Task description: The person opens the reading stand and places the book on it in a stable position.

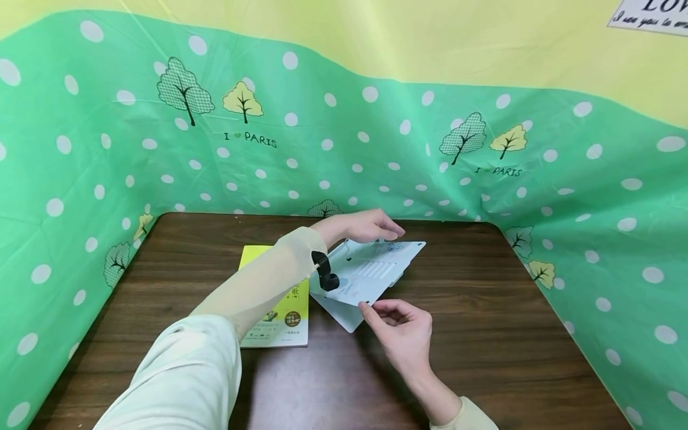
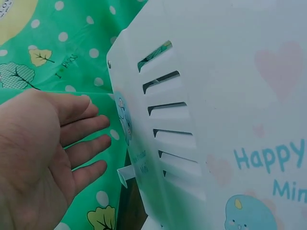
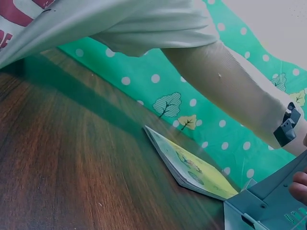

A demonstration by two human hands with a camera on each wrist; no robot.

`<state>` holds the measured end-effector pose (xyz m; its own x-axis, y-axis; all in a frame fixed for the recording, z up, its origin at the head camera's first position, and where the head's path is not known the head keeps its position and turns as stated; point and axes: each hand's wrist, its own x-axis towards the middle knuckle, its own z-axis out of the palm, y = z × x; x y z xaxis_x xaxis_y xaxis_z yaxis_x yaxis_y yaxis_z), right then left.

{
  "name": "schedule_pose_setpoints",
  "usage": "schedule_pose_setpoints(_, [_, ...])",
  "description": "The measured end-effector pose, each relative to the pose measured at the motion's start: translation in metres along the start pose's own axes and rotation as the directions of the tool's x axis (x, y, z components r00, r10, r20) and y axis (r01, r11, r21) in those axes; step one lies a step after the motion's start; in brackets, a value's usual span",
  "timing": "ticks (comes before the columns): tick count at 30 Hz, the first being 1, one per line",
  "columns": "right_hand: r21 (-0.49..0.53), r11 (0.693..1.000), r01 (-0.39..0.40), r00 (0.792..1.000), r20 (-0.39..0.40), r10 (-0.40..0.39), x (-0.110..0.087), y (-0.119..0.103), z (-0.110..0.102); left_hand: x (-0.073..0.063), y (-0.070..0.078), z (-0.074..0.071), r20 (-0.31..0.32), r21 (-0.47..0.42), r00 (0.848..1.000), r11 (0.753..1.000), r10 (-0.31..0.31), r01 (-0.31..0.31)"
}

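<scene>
A pale blue folding book stand point(image 1: 376, 272) with slots and cartoon prints sits partly unfolded, one thin panel tilted above another. My right hand point(image 1: 404, 331) pinches the near corner of the upper panel between thumb and fingers. Across the stand's far edge reaches my left hand point(image 1: 373, 226), its fingers loosely extended. The left wrist view shows that hand point(image 2: 43, 139) beside the slotted panel point(image 2: 230, 91), apart from it and holding nothing. Only some fingers point(image 3: 300, 188) of my right hand show in the right wrist view, over the stand point(image 3: 276, 194).
A yellow and white book point(image 1: 276, 335) lies left of the stand, partly under my left forearm. The dark wood table point(image 1: 510, 334) extends to the right and front. Green dotted cloth point(image 1: 344, 137) walls off the back and sides.
</scene>
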<state>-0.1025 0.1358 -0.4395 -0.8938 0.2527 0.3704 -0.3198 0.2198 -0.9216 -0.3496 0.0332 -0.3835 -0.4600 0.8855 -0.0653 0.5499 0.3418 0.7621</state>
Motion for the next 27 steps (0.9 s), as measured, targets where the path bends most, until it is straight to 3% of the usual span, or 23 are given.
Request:
schedule_pose_setpoints(11, [0.012, 1.000, -0.022, 1.000, -0.004, 0.022, -0.001, 0.001, 0.000, 0.019, 0.007, 0.006, 0.088, 0.097, 0.993, 0.991, 0.085, -0.093])
schedule_pose_setpoints(19, [0.019, 1.000, -0.010, 1.000, 0.002, 0.010, -0.002, 0.001, 0.000, 0.032, 0.007, 0.009, 0.101, 0.176, 0.992, 0.980, 0.077, -0.094])
schedule_pose_setpoints(27, [0.020, 1.000, -0.012, 1.000, 0.006, 0.012, -0.002, -0.001, 0.000, 0.033, 0.009, 0.010, 0.087, 0.247, 0.993, 0.964, 0.076, -0.096])
